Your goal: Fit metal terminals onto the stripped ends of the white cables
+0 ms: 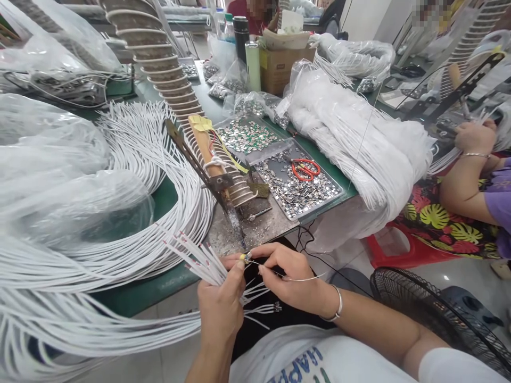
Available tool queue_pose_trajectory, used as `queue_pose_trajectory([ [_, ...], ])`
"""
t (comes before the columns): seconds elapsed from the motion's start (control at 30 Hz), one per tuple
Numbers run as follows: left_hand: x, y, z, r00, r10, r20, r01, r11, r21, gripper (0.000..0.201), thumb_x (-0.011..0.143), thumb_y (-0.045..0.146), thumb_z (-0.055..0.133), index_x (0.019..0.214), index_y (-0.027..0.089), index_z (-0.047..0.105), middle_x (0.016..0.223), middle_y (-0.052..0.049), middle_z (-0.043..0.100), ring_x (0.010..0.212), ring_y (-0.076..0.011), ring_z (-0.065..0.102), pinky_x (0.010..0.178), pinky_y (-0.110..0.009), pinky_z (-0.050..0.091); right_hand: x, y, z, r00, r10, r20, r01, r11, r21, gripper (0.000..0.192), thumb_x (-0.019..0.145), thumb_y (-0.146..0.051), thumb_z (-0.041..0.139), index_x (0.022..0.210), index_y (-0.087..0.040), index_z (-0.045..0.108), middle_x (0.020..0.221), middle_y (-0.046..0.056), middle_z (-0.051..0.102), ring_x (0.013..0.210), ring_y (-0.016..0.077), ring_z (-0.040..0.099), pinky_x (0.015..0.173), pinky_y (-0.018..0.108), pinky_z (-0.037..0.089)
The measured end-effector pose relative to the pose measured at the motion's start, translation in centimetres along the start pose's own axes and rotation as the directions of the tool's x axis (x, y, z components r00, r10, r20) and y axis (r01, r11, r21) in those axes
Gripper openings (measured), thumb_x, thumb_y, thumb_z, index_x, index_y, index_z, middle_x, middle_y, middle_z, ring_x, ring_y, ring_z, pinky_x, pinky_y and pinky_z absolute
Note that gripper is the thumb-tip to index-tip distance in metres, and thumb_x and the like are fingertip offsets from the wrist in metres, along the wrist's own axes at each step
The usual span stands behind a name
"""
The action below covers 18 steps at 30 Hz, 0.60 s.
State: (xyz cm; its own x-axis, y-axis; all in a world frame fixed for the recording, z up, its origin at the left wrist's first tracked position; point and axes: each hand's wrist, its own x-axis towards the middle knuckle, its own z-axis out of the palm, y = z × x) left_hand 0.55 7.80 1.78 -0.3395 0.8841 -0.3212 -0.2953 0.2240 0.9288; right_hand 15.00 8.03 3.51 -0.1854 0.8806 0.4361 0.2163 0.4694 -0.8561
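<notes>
My left hand (222, 303) is closed around a bundle of white cables (205, 264), whose reddish-tipped ends fan out to the left. Something yellow shows at its thumb tip, by a small metal connector (248, 257). My right hand (293, 276) pinches a thin solder wire (306, 279), and its forefinger reaches to the connector. Just above the fingertips is the tip of a soldering iron (234, 218), fixed slanting downward on a stand. Whether the tip touches the connector I cannot tell. More cable ends with metal connectors (276, 307) hang below my hands.
Small metal connectors fill a tray (339, 192), with a red cord loop (305, 170) on top. A ribbed duct (159, 58) slants behind the iron. White cable bundles (187, 213) cover the left; bagged ones (351, 133) lie right. A fan (431, 314) and a co-worker's arm (463, 175) are at right.
</notes>
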Motion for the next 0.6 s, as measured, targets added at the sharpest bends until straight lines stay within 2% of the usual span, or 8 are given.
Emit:
queue_pose_trajectory([
  [0.1, -0.3, 0.7, 0.4, 0.999, -0.048, 0.023, 0.049, 0.998, -0.048, 0.02, 0.065, 0.027, 0.077, 0.07, 0.013, 0.063, 0.054, 0.005, 0.048, 0.041, -0.0044, 0.033, 0.039, -0.02, 0.022, 0.2, -0.1, 0.0, 1.0, -0.001, -0.01, 0.001, 1.0, 0.0, 0.013, 0.086, -0.012, 0.054, 0.077, -0.02, 0.05, 0.108, 0.011, 0.07, 0.1, 0.0159, 0.068, 0.086, 0.03, 0.054],
  [0.23, -0.4, 1.3, 0.7, 0.998, -0.023, 0.053, 0.026, 0.998, -0.058, 0.019, 0.066, 0.027, 0.076, 0.071, 0.013, 0.065, 0.046, 0.008, 0.036, 0.04, -0.0047, 0.029, 0.039, -0.02, 0.021, 0.5, -0.2, 0.0, 0.999, -0.011, -0.03, 0.011, 1.0, 0.01, 0.012, 0.086, -0.012, 0.055, 0.077, -0.019, 0.051, 0.108, 0.011, 0.07, 0.1, 0.0164, 0.067, 0.088, 0.032, 0.054],
  [0.6, -0.2, 1.9, 1.3, 0.999, 0.007, 0.031, -0.005, 0.998, -0.07, 0.018, 0.068, 0.025, 0.076, 0.074, 0.013, 0.064, 0.049, 0.006, 0.047, 0.041, -0.0047, 0.032, 0.04, -0.02, 0.024, 1.4, -0.2, 0.2, 0.995, -0.019, -0.095, 0.021, 0.999, 0.027, 0.012, 0.084, -0.01, 0.056, 0.076, -0.019, 0.055, 0.104, 0.009, 0.071, 0.097, 0.0157, 0.068, 0.086, 0.029, 0.054],
])
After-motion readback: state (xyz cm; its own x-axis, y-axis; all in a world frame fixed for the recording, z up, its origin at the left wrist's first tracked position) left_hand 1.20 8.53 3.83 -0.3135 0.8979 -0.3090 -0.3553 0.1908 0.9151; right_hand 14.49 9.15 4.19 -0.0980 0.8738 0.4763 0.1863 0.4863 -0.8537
